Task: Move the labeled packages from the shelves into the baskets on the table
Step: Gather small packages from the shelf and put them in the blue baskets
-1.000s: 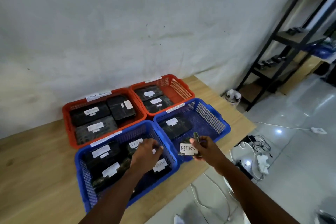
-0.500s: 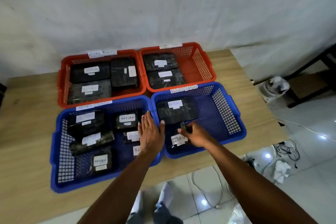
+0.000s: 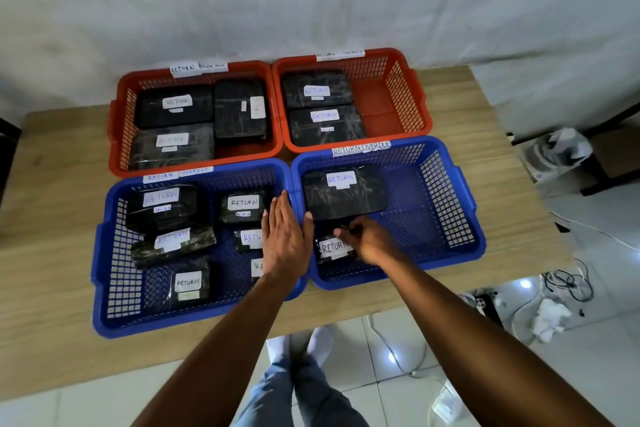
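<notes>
wooden table (image 3: 478, 135); left hand (image 3: 285, 243) flat open, right hand (image 3: 369, 241) fingers pinching small package (image 3: 332, 248).

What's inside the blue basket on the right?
The right blue basket holds a large black package labeled RETURN and a smaller RETURN package in front. The right hand covers part of the smaller one.

A: What's on the worktop (image 3: 491, 135)?

B: Four baskets, two red at the back, two blue in front, all holding black packages labelled RETURN.

A: And the hands?

B: The left hand (image 3: 285, 239) lies flat, fingers straight, over the right edge of the left blue basket (image 3: 104, 270). The right hand (image 3: 369, 239) is inside the right blue basket (image 3: 464, 218), fingers curled on a small package (image 3: 332, 248), just in front of a larger package (image 3: 343, 192).
</notes>
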